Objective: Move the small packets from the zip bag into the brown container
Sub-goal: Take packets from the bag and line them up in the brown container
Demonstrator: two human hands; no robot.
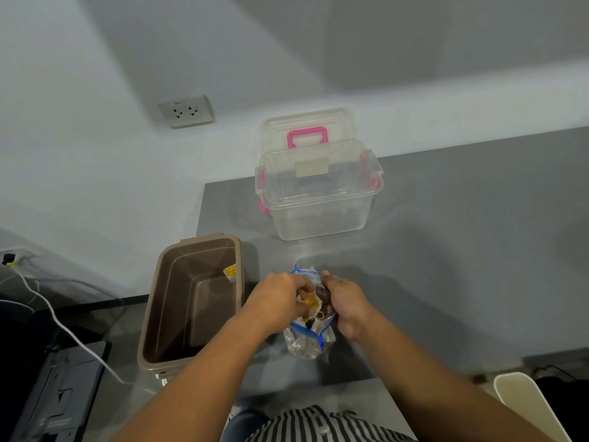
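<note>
Head cam: left hand [280,298] & right hand [345,303] both gripped zip bag [307,341] mouth on grey table [446,250], beside brown container [191,301]. Spread mouth wide w/ one hand, then pick small packets [310,303].

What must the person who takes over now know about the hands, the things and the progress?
Left hand grips the left side of the zip bag mouth.
Right hand grips its right side.
The zip bag stands on the grey table, mouth open, small packets inside.
Brown container is left of it, open; a yellow item at its right wall, packet or label unclear.
Done: bag opened. Left: move the packets into the container.
</note>
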